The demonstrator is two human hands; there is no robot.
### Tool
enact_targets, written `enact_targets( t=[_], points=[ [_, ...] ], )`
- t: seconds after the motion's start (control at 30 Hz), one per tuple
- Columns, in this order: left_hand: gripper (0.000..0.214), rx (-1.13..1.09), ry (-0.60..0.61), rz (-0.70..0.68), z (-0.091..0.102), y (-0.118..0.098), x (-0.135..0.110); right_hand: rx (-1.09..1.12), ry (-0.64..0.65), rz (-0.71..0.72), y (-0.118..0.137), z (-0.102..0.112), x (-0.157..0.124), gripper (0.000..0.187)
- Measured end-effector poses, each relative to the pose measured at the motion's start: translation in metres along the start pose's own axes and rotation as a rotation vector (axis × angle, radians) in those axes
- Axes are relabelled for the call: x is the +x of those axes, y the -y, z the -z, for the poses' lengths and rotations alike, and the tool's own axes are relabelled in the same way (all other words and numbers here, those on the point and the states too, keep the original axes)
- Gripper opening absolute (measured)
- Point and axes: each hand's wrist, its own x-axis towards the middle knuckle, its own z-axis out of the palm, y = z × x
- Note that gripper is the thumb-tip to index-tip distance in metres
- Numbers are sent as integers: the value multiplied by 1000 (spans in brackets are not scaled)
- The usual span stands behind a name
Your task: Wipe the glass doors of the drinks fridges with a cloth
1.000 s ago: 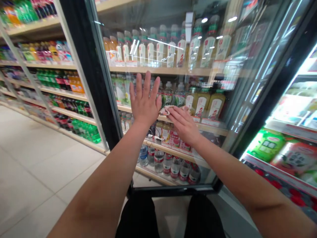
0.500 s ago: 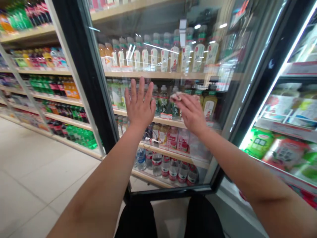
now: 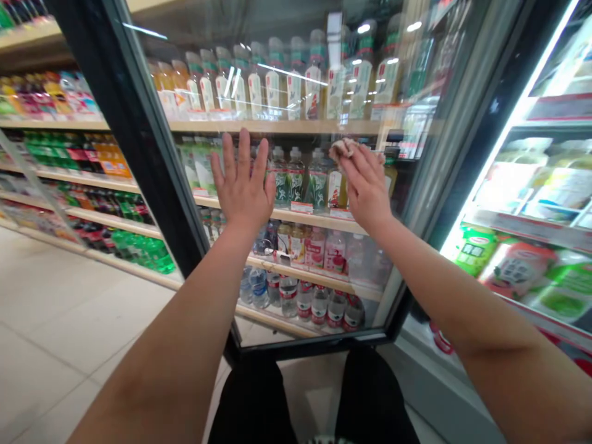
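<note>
A glass door [image 3: 296, 126] in a black frame stands swung out in front of me. My left hand [image 3: 245, 185] lies flat against the pane with its fingers spread and holds nothing. To the right, at about the same height, my right hand [image 3: 369, 191] presses a crumpled, pale pinkish-brown cloth [image 3: 345, 148] on the glass. The cloth sticks out past the fingertips; the part beneath the fingers is hidden. Through the pane, rows of drink bottles [image 3: 296, 179] show on wooden shelves behind it.
On the right is the lit cooler [image 3: 522, 234] with bottles and green and red drink packs. Shelves of soft drinks [image 3: 78, 154] run along the left, above pale floor tiles [image 3: 92, 296]. The door's black bottom rail [image 3: 314, 346] crosses just above my knees.
My right hand has shifted the cloth slightly up and to the right on the pane. The left hand stays spread on the glass, while the whole view has shifted a little.
</note>
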Motion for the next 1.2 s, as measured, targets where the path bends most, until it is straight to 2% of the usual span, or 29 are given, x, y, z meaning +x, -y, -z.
enact_targets(
  t=[0.07,0.1,0.2,0.27,0.33,0.43,0.5,0.6,0.67,0.73,0.8,0.87,0.93,1.0,1.07,1.13,1.2],
  points=[
    [72,-4,-9,-18,-7,9,2,-23,-29,-57,0,0,-6,49],
    [73,-7,-14,-29,-11,14,2,-23,0,-46,4,0,-13,50],
    [69,-27,-18,-41,-16,20,4,27,185,145,18,3,-36,48],
    [68,-38,-10,-25,-13,16,3,49,257,215,17,5,-38,47],
    [68,-66,-9,5,-4,5,1,44,202,137,8,7,-28,49],
    [66,-143,-8,63,10,-12,-2,44,73,-65,-3,6,-16,55],
    [69,-198,6,97,15,-18,-2,70,106,-117,3,4,-23,58],
    [73,-229,22,115,15,-18,-1,133,294,22,20,5,-40,59],
    [75,-230,25,109,12,-15,0,131,360,120,22,7,-39,54],
    [77,-254,31,101,11,-14,1,75,320,66,15,9,-26,50],
    [77,-286,37,90,11,-13,0,11,231,-95,5,10,-13,51],
    [76,-297,39,76,12,-14,0,-20,169,-211,2,8,-13,55],
    [75,-299,39,69,13,-15,0,-10,187,-189,10,5,-26,57],
    [75,-301,42,73,13,-15,0,20,258,-45,23,3,-42,55],
    [75,-308,46,84,13,-15,0,47,306,80,30,2,-45,52],
    [76,-319,53,95,13,-14,0,54,275,78,26,0,-31,52],
    [77,-321,70,100,11,-12,1,37,194,-24,18,-4,-9,54]
  ],
)
